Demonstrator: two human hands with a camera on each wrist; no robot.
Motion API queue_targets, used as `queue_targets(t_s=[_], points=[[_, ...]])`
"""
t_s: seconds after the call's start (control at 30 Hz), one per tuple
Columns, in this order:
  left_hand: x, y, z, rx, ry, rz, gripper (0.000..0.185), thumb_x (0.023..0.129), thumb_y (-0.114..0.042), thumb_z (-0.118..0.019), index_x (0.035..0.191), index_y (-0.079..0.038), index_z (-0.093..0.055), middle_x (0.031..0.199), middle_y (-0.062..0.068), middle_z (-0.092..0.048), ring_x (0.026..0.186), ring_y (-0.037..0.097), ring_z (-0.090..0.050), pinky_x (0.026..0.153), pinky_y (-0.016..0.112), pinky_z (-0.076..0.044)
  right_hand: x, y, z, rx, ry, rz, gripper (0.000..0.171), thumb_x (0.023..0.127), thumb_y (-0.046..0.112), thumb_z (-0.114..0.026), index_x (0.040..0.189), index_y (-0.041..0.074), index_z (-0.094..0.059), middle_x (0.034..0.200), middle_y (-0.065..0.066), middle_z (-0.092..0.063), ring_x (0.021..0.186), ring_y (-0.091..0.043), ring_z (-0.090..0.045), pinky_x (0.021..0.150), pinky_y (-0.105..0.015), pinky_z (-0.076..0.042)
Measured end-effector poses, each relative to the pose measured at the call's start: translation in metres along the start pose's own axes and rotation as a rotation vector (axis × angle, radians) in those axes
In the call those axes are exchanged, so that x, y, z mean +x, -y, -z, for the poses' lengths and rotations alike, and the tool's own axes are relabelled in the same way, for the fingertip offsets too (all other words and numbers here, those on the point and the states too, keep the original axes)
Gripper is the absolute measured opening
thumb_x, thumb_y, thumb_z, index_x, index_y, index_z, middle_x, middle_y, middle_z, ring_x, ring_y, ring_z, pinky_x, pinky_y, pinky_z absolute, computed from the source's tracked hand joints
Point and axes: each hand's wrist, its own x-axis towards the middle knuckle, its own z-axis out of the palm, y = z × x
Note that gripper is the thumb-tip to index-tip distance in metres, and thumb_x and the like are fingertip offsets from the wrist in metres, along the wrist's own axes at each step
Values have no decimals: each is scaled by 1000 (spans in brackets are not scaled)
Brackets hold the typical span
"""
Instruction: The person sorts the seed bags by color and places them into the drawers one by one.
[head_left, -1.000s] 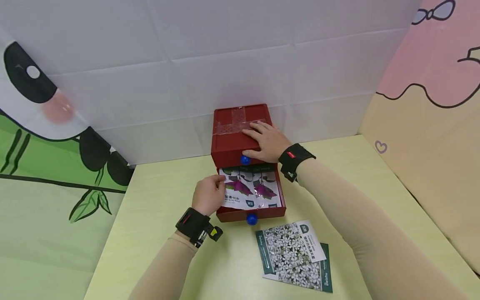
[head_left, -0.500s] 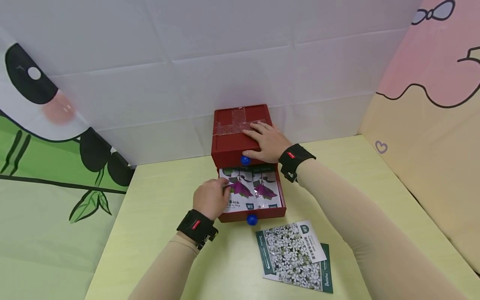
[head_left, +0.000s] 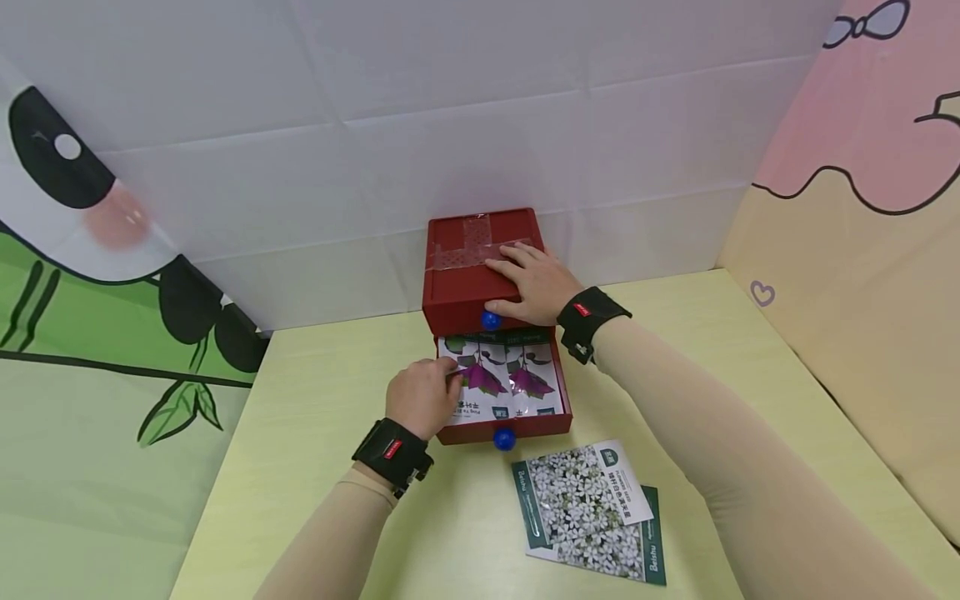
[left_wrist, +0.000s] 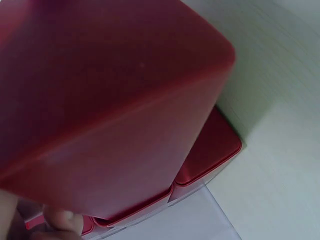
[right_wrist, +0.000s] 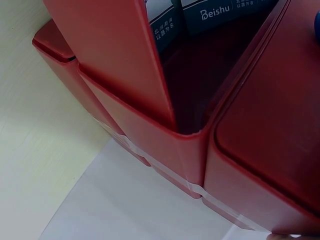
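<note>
My left hand [head_left: 422,395] reaches over the left side of the pulled-out lower drawer [head_left: 536,426], a red one with a blue knob [head_left: 504,438]. Its curled fingers pinch the left edge of a seed packet [head_left: 482,380] with purple flowers; the exact contact is partly hidden. A second matching packet [head_left: 530,382] lies beside it in the drawer. Spread across the taped top of the red drawer box [head_left: 457,287], my right hand [head_left: 542,288] rests with straight fingers, its thumb near the upper blue knob [head_left: 491,321]. In the left wrist view, the drawer's side [left_wrist: 135,145] hides most of the left hand.
Two overlapping packets with white flowers [head_left: 581,508] lie on the pale wooden table [head_left: 315,467] in front of the drawer. Behind the box stands a white cloth wall [head_left: 360,192]. A patterned cloth wall [head_left: 862,275] borders the table on the right.
My left hand has moved slightly right and further over the drawer, turning a little at the wrist. The left purple-flower packet has shifted slightly right and toward me. My right hand stays put.
</note>
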Motion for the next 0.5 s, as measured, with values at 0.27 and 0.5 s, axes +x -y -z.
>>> queue_targets(t_s=[0.27,0.5], points=[[-4,5,1,-4,9,1,21,86,-27,-71,96,-8,-75,81,8,-71,65,23,-65,51,32,-51,0,0,-2,5,4,0,78,85,64,-54,150,23,-35,155,-9,-29,143,-31,-21,113,-56,-12],[-1,4,5,-38,-22,-89,24,84,-27,-74,100,-9,-74,80,6,-67,67,19,-59,55,30,-50,0,0,-1,12,3,-5,78,85,64,-55,150,23,-35,155,-9,-29,143,-31,-20,114,-56,-11]])
